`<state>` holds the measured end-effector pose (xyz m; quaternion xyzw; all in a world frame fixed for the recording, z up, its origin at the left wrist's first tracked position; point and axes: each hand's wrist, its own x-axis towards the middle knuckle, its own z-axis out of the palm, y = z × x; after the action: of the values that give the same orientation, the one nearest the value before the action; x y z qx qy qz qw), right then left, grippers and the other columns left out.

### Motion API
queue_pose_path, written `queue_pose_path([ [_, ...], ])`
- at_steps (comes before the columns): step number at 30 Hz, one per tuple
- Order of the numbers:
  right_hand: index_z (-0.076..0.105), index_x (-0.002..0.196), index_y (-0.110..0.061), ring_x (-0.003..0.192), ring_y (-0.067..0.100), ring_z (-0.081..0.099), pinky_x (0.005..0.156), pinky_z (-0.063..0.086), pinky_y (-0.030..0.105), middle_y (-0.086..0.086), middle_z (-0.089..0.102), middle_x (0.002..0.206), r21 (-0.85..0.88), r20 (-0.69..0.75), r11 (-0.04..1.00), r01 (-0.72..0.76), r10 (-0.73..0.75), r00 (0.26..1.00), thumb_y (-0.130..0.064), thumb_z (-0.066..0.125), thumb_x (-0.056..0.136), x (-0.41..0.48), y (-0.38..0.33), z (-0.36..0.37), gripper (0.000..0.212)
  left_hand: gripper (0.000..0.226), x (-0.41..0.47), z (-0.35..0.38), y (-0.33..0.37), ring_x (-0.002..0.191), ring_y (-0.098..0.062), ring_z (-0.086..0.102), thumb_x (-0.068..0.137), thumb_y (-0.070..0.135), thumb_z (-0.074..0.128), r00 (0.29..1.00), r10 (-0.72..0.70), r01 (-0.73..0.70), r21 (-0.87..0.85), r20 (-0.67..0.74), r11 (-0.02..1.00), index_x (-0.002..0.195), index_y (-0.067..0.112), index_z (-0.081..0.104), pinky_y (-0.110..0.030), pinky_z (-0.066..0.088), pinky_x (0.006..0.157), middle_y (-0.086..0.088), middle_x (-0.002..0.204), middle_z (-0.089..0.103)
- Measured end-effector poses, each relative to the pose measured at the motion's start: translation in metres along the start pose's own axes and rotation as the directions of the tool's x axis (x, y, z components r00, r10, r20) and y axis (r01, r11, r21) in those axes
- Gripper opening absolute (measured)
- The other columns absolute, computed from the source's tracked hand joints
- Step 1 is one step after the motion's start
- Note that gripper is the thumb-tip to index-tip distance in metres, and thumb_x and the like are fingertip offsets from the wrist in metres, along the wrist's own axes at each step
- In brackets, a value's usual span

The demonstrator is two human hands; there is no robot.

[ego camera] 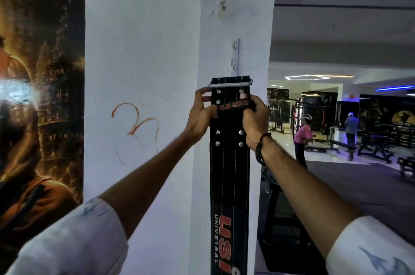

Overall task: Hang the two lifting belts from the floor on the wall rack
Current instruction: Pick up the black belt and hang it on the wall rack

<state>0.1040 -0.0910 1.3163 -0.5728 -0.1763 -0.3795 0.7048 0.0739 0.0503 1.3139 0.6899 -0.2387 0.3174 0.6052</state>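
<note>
A long black lifting belt (229, 173) with red USI lettering hangs straight down against the white pillar, its metal buckle at the top. A white wall rack (234, 55) with small hooks is fixed to the pillar just above the buckle. My left hand (200, 115) grips the belt's left edge below the buckle. My right hand (254, 118) grips the right edge and the belt loop. Whether the buckle rests on a hook cannot be seen. Only one belt is in view.
The white pillar (143, 50) fills the centre, with a red scribble on its face. A dark poster (40, 95) covers the wall to the left. To the right lies the gym floor with benches (341, 144), machines and two people (303, 139) standing far off.
</note>
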Motion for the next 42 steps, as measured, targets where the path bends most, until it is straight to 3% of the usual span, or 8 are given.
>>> queue_pose_path([
  [5, 0.072, 0.104, -0.012, 0.084, 0.014, 0.065, 0.069, 0.054, 0.022, -0.002, 0.07, 0.09, 0.03, 0.009, 0.994, -0.106, 0.105, 0.994, -0.033, 0.061, 0.096, -0.006, 0.006, -0.008, 0.025, 0.037, 0.008, 0.0, -0.005, 0.089, -0.014, 0.067, 0.097, 0.013, 0.04, 0.999, -0.012, 0.017, -0.097, 0.048, 0.995, 0.132, 0.024, 0.048, -0.022, 0.056, 0.062, -0.002, 0.122, 0.064],
  [10, 0.07, 0.109, -0.013, 0.092, 0.016, 0.069, 0.075, 0.056, 0.021, 0.002, 0.073, 0.099, 0.038, 0.115, 0.996, -0.081, 0.076, 0.99, -0.025, 0.065, 0.094, -0.02, 0.016, -0.01, 0.02, 0.038, 0.016, 0.013, -0.025, 0.121, -0.013, 0.062, 0.102, 0.015, 0.047, 0.997, 0.062, -0.067, -0.092, -0.047, 0.994, 0.137, 0.028, 0.054, -0.038, 0.051, 0.105, 0.001, 0.133, 0.064],
  [15, 0.055, 0.132, -0.015, 0.103, 0.012, 0.067, 0.079, 0.055, 0.013, 0.0, 0.067, 0.121, -0.209, 0.44, 0.978, -0.016, 0.108, 0.891, -0.004, 0.076, 0.081, -0.019, 0.015, -0.038, 0.056, 0.039, 0.023, 0.007, -0.044, 0.117, -0.023, 0.065, 0.099, 0.017, 0.052, 0.998, -0.04, 0.037, -0.059, -0.057, 0.998, 0.134, 0.031, 0.057, -0.048, 0.052, 0.103, -0.006, 0.128, 0.067],
  [19, 0.036, 0.145, -0.039, 0.087, 0.013, 0.063, 0.076, 0.063, 0.039, -0.008, 0.05, 0.135, -0.119, 0.539, 0.985, -0.121, 0.166, 0.826, -0.006, 0.055, 0.089, -0.014, 0.008, -0.058, 0.067, 0.03, 0.026, 0.008, -0.054, 0.11, -0.023, 0.067, 0.099, 0.024, 0.057, 0.993, -0.018, 0.015, -0.027, -0.117, 1.0, 0.127, 0.032, 0.062, -0.042, 0.056, 0.096, -0.005, 0.119, 0.069],
  [23, 0.056, 0.131, -0.042, 0.118, 0.018, 0.058, 0.095, 0.056, 0.041, 0.0, 0.048, 0.138, -0.25, 0.451, 0.963, 0.102, 0.023, 0.892, -0.02, 0.046, 0.098, -0.003, 0.022, -0.049, 0.041, 0.033, 0.025, 0.018, -0.052, 0.113, -0.012, 0.063, 0.1, 0.029, 0.056, 0.99, 0.07, -0.067, 0.03, -0.12, 0.997, 0.133, 0.026, 0.06, -0.024, 0.055, 0.091, 0.001, 0.127, 0.066],
  [28, 0.066, 0.125, -0.03, 0.096, 0.011, 0.063, 0.084, 0.053, 0.022, 0.003, 0.058, 0.113, -0.408, 0.352, 0.842, 0.353, -0.212, 0.912, -0.022, 0.061, 0.096, 0.02, 0.047, -0.039, 0.031, 0.034, 0.025, 0.025, -0.062, 0.113, -0.009, 0.064, 0.1, 0.029, 0.056, 0.99, 0.076, -0.071, 0.042, -0.121, 0.997, 0.133, 0.024, 0.06, -0.031, 0.054, 0.097, 0.003, 0.125, 0.068],
  [34, 0.073, 0.116, -0.029, 0.086, 0.01, 0.059, 0.075, 0.045, 0.016, 0.004, 0.062, 0.098, -0.395, 0.221, 0.869, 0.297, -0.224, 0.949, -0.028, 0.062, 0.095, 0.034, 0.069, -0.024, 0.023, 0.032, 0.03, 0.032, -0.082, 0.107, -0.005, 0.062, 0.101, 0.027, 0.054, 0.987, 0.045, -0.037, 0.05, -0.156, 0.998, 0.133, 0.023, 0.06, -0.024, 0.053, 0.095, 0.003, 0.127, 0.065],
  [42, 0.075, 0.103, -0.017, 0.089, 0.02, 0.067, 0.076, 0.051, 0.03, 0.0, 0.073, 0.092, -0.478, 0.246, 0.853, 0.208, -0.098, 0.964, -0.039, 0.059, 0.095, 0.067, 0.087, -0.012, 0.028, 0.026, 0.067, 0.036, -0.097, 0.107, -0.013, 0.057, 0.1, 0.033, 0.055, 0.965, 0.074, 0.017, 0.339, -0.253, 0.941, 0.112, 0.015, 0.07, -0.026, 0.038, 0.091, -0.001, 0.124, 0.06],
])
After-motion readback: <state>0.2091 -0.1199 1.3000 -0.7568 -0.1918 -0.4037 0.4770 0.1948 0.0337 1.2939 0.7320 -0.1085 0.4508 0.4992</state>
